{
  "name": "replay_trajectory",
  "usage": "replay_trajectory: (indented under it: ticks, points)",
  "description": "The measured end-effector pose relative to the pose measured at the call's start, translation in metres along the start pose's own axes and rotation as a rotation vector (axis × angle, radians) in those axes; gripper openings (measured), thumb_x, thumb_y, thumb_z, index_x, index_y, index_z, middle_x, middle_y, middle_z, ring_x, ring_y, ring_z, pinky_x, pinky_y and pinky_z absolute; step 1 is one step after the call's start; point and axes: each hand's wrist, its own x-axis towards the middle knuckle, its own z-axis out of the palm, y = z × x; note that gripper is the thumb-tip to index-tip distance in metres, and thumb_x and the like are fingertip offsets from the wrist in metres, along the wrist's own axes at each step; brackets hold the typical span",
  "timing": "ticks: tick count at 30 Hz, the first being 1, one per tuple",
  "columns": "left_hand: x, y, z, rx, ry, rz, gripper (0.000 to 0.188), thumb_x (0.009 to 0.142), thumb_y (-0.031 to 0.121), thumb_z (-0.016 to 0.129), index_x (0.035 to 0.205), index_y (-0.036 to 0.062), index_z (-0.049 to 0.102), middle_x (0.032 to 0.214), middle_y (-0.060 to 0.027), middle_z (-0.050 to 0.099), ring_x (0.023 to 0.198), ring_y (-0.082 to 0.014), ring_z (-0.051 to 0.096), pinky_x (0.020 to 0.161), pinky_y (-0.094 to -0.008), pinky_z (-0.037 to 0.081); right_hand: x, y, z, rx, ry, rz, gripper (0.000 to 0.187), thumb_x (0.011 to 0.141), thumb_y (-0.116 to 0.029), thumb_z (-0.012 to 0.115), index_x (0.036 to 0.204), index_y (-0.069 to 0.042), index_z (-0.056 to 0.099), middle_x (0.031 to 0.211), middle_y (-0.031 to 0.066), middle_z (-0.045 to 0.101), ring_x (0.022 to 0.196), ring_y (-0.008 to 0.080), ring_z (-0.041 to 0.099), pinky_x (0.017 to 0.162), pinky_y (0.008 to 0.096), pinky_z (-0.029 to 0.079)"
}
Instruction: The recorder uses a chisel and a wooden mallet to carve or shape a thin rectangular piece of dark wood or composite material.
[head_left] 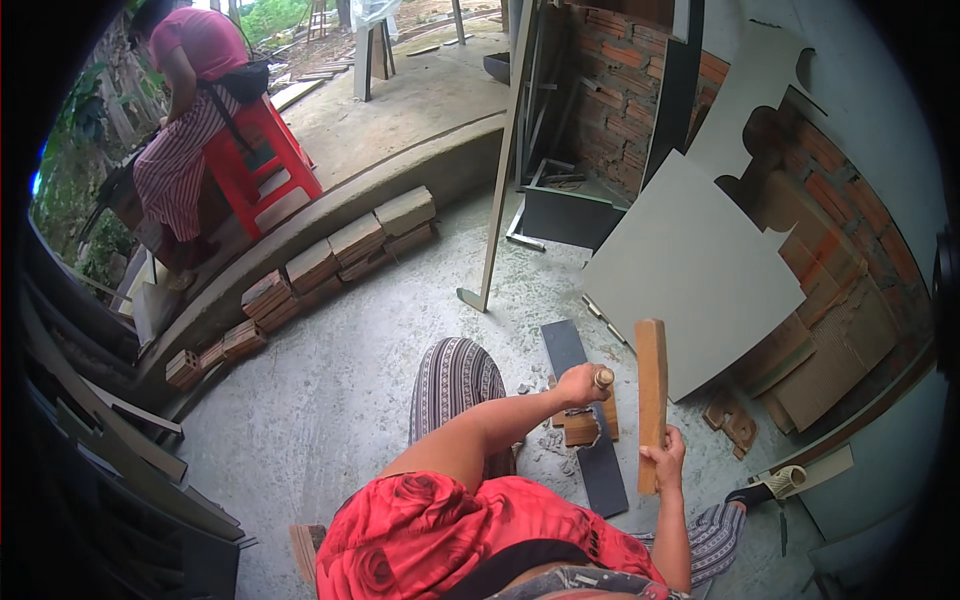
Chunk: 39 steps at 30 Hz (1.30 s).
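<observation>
My left hand is closed around an upright chisel; only the round end of its handle shows above the fist, and its blade is hidden. Below the fist lies a small brown wooden block with a ragged, chipped edge. It rests on a long dark grey board on the floor. Chips and crumbs are scattered beside it. In my right hand is the lower end of a thick, flat wooden bar, held up to the right of the block and apart from the chisel.
Large grey panels and cardboard lean on the right wall. A cut wood piece lies near my foot. A tall metal post stands ahead. Bricks line the curb. Beyond, another person is by a red stool.
</observation>
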Motion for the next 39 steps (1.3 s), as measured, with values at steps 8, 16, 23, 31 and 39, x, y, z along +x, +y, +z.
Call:
replay_trajectory:
  ticks: [8,16,23,31,39]
  points:
    - [-0.002,-0.007,0.022,-0.031,-0.099,0.031,0.032,0.062,0.027,0.066,0.087,0.0098,0.06,0.085,-0.0148,0.064,0.084,-0.0343,0.06,0.075,-0.0419,0.047,-0.049,-0.058,0.015,-0.662,0.017,-0.512,0.064,0.06,-0.023,0.075,0.111,-0.001,0.043,0.09,0.0187,0.057,0.083,0.0345,0.058,0.072,0.0392,0.046]
    - [-0.002,0.004,0.009,0.002,-0.093,0.023,0.032,0.062,0.026,0.066,0.089,0.0095,0.06,0.085,-0.0158,0.063,0.084,-0.0356,0.059,0.074,-0.0427,0.047,-0.052,-0.057,0.021,-0.41,-0.004,-0.422,0.065,0.057,-0.018,0.076,0.112,0.0,0.046,0.095,0.0164,0.058,0.087,0.0282,0.058,0.077,0.0366,0.046]
    - [0.003,0.004,0.009,-0.011,-0.084,0.025,0.029,0.062,0.027,0.064,0.085,0.0106,0.058,0.082,-0.014,0.063,0.083,-0.0342,0.06,0.073,-0.0424,0.046,-0.049,-0.047,0.019,-0.173,0.088,-0.577,0.069,0.06,-0.019,0.075,0.118,0.003,0.043,0.101,0.0125,0.055,0.091,0.0227,0.055,0.083,0.0328,0.043]
    - [-0.012,-0.006,0.021,0.087,-0.202,0.233,0.037,0.06,0.026,0.068,0.091,0.0109,0.056,0.091,-0.0144,0.057,0.089,-0.0346,0.057,0.076,-0.0438,0.046,-0.019,0.037,0.017,0.18,0.012,0.185,0.042,0.07,-0.016,0.069,0.104,-0.002,0.05,0.08,0.0087,0.057,0.067,0.0179,0.057,0.063,0.0309,0.048]
    - [-0.003,-0.01,0.018,0.072,-0.222,0.234,0.038,0.059,0.026,0.068,0.091,0.0102,0.057,0.091,-0.0141,0.059,0.089,-0.0338,0.057,0.075,-0.0425,0.046,0.009,0.117,0.02,0.316,-0.082,0.656,0.037,0.077,-0.024,0.066,0.105,-0.002,0.054,0.092,0.0115,0.058,0.081,0.0265,0.058,0.075,0.0366,0.047]
